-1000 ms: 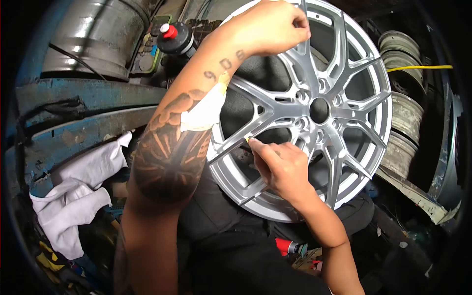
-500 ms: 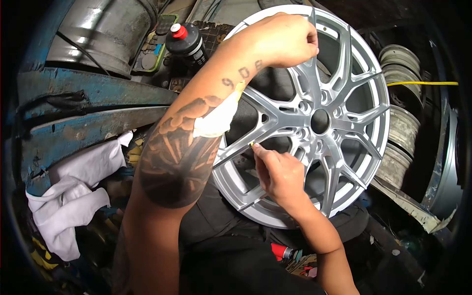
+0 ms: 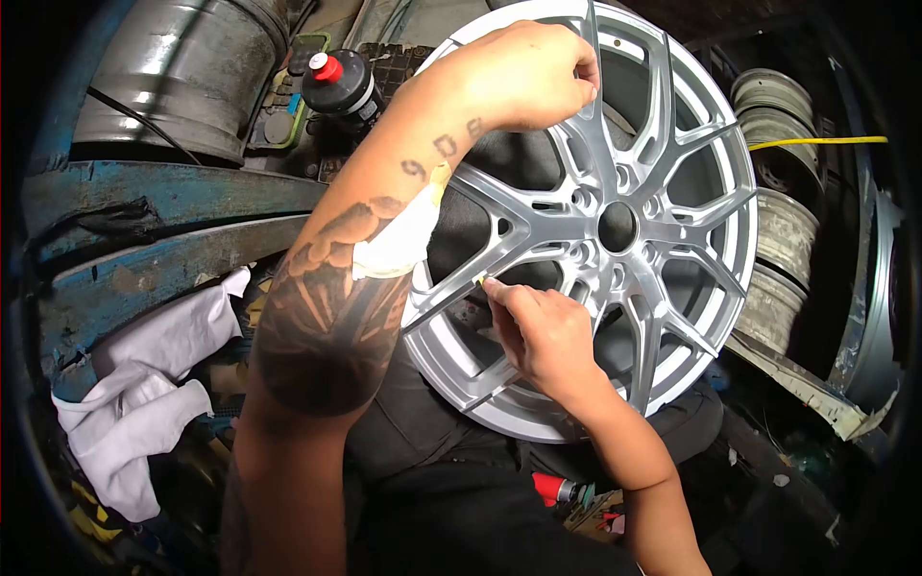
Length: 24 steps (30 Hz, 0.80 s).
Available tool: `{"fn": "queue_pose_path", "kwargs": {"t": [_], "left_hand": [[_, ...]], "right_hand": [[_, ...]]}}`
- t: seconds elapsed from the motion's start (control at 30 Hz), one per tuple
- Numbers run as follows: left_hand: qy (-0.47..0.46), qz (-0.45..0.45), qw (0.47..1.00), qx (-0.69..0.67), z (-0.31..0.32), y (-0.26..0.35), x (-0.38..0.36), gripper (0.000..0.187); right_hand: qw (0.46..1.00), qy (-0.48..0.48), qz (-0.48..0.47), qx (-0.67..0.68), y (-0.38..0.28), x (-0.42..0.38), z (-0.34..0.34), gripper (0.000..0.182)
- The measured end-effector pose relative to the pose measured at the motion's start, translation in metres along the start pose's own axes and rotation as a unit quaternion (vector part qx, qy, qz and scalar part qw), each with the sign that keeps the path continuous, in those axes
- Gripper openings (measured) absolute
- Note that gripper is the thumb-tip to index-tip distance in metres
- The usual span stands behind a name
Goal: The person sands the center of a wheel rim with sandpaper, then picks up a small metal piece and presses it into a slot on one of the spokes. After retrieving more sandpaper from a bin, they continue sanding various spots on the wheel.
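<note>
A silver multi-spoke alloy wheel [image 3: 562, 227] is tilted across my lap, its round centre hole facing me. My left hand [image 3: 538, 77] is closed at an upper spoke, fingers curled around it and mostly hidden behind the wrist. On that forearm, a white patch with a yellowish edge [image 3: 396, 240] lies against the skin. Thumb and index finger of my right hand [image 3: 543, 336] pinch a small yellow piece [image 3: 479, 279] against the edge of a left spoke. What kind of piece it is cannot be made out.
A black bottle with a red-and-white cap [image 3: 338, 82] stands behind my left arm. Bare rims [image 3: 780, 226] are stacked at right, near a yellow cord [image 3: 816, 142]. A white cloth [image 3: 144, 394] hangs at left below a blue metal beam [image 3: 182, 187]. A red object [image 3: 550, 488] lies low.
The whole view has shifted a little, so wheel and arms sit slightly further left. My right fingertips are slightly lower relative to the hub. Both grips look the same.
</note>
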<state>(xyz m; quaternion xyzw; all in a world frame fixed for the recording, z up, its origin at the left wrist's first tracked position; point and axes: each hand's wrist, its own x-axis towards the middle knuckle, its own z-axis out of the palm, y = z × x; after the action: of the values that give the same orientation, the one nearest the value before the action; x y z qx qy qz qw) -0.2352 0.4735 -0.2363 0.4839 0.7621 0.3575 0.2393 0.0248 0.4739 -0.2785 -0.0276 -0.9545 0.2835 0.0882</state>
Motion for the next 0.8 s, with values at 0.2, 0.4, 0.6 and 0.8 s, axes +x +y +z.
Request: {"fn": "queue_pose_path", "kwargs": {"t": [0.2, 0.4, 0.6, 0.8], "left_hand": [[-0.027, 0.012, 0.999, 0.015, 0.003, -0.003, 0.0, 0.032], [-0.038, -0.024, 0.998, 0.037, -0.001, -0.003, -0.002, 0.043], [-0.044, -0.018, 0.997, 0.053, -0.003, -0.004, 0.002, 0.043], [-0.043, 0.0, 0.998, 0.045, -0.002, -0.01, 0.002, 0.041]], "right_hand": [[1.0, -0.018, 0.004, 0.002, 0.0, -0.003, -0.003, 0.032], [1.0, -0.02, 0.002, 0.004, 0.001, -0.003, -0.004, 0.032], [1.0, 0.013, 0.008, 0.018, 0.001, -0.001, 0.003, 0.029], [1.0, -0.026, 0.011, -0.01, -0.014, -0.005, -0.022, 0.032]]}}
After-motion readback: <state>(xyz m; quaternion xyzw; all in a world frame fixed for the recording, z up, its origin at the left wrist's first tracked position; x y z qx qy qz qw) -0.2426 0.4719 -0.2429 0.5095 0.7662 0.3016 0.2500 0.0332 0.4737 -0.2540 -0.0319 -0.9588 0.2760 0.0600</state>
